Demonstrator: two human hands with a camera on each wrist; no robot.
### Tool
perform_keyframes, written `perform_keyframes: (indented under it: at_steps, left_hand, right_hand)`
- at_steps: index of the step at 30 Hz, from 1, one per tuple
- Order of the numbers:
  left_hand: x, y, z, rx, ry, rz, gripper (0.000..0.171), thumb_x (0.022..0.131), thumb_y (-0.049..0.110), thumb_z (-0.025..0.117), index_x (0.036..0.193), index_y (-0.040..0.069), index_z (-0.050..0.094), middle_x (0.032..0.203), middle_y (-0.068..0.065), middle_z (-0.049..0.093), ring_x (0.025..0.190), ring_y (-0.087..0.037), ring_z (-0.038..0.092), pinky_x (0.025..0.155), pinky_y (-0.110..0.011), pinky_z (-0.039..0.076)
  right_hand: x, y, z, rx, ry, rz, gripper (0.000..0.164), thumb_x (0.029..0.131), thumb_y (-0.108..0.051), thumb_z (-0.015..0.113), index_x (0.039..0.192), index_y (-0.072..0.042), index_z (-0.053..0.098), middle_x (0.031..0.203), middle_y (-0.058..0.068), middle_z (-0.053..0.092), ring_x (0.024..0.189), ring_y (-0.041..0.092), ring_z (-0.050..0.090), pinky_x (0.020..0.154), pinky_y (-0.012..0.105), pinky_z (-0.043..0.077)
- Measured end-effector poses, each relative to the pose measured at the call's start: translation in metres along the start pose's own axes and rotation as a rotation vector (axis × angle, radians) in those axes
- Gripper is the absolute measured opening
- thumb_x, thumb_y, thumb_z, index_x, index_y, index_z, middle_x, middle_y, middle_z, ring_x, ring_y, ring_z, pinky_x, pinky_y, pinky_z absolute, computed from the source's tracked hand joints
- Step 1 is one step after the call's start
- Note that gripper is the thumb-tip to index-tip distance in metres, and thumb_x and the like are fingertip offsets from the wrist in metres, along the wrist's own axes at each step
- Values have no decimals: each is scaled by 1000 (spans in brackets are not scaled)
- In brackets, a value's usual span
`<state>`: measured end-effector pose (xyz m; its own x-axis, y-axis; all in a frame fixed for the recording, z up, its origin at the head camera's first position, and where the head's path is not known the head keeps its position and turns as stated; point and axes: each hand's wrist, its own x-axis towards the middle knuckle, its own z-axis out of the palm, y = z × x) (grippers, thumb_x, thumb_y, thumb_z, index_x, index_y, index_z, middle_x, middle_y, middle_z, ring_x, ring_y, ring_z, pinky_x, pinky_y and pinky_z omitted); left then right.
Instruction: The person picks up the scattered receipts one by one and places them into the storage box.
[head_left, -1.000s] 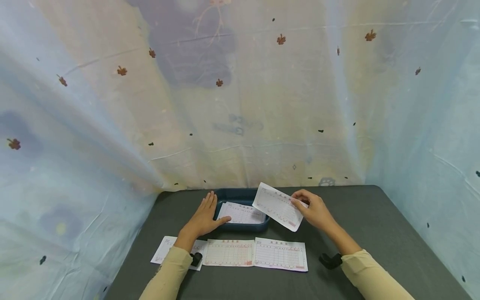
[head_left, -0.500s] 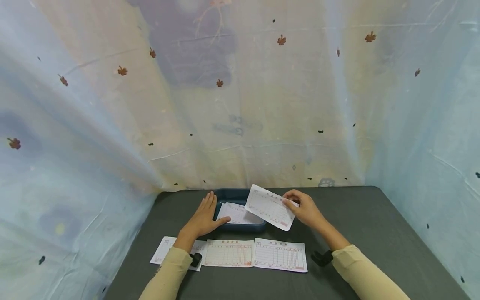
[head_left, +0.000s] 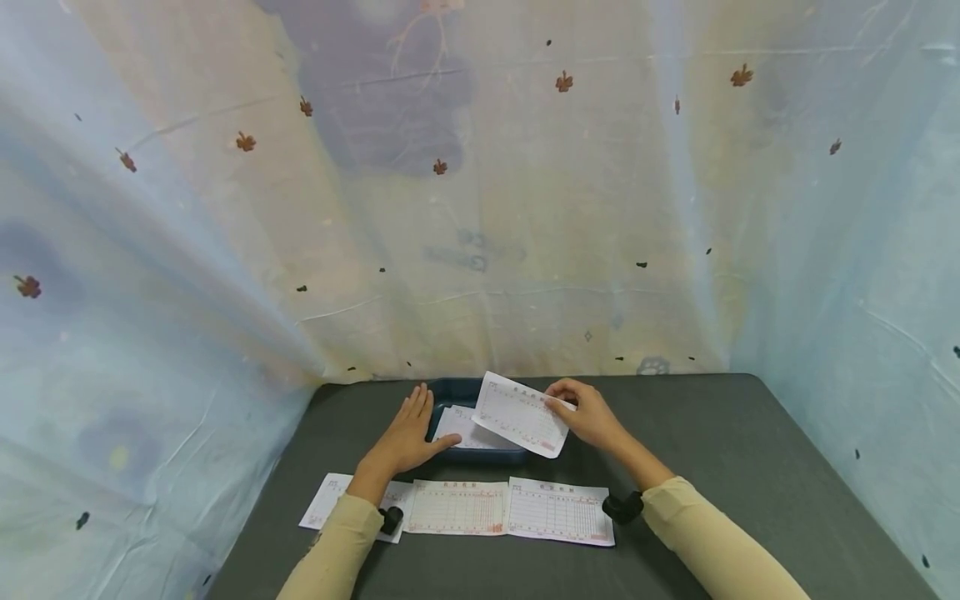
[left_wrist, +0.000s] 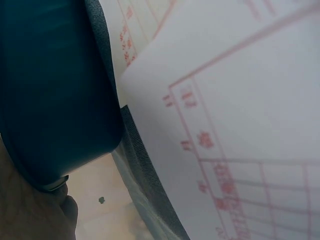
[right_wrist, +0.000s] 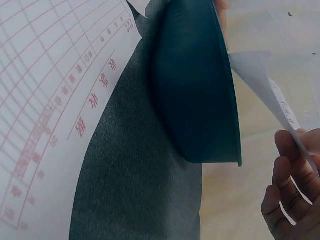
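My right hand [head_left: 592,414] pinches a printed receipt slip [head_left: 519,415] by its right end. The slip is tilted and overlaps the right part of a dark blue tray [head_left: 480,456] in the head view. Inside the tray lies another receipt slip [head_left: 459,427], partly hidden by the held one. At the tray's left side my left hand [head_left: 405,433] rests with straight fingers along the rim, thumb over the near left corner. In the right wrist view the thumb and fingers [right_wrist: 287,145] grip the edge of the held slip [right_wrist: 267,92] beside the tray wall [right_wrist: 195,90].
In front of the tray, three receipt pads lie in a row: a left one [head_left: 324,500] partly under my left forearm, a middle one [head_left: 457,507] and a right one [head_left: 558,510]. The dark table [head_left: 720,467] meets a patterned curtain [head_left: 525,208] behind.
My right hand has moved left with the receipt slip, bringing it further over the tray and covering more of the slip inside. My left hand has stayed in place.
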<state>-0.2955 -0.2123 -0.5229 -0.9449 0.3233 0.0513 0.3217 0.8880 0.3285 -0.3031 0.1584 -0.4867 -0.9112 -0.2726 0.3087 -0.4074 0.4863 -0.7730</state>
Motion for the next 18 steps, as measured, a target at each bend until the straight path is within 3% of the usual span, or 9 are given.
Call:
perform_keyframes:
  at_steps: [11, 18]
  left_hand:
    - [1, 0, 1, -4, -7, -1, 119, 98, 80, 54, 170, -5, 12, 179, -23, 1, 166, -39, 0, 134, -57, 9]
    - [1, -2, 2, 2, -2, -3, 119, 97, 81, 53, 170, -4, 12, 179, -22, 2, 166, -39, 2, 134, -57, 9]
  right_hand:
    - [16, 1, 16, -9, -20, 1, 8, 103, -13, 75, 109, -7, 76, 104, 7, 77, 94, 19, 70, 76, 32, 54]
    - [26, 0, 28, 24, -30, 7, 8, 103, -13, 75, 108, -8, 76, 100, 6, 77, 86, 15, 67, 72, 28, 53]
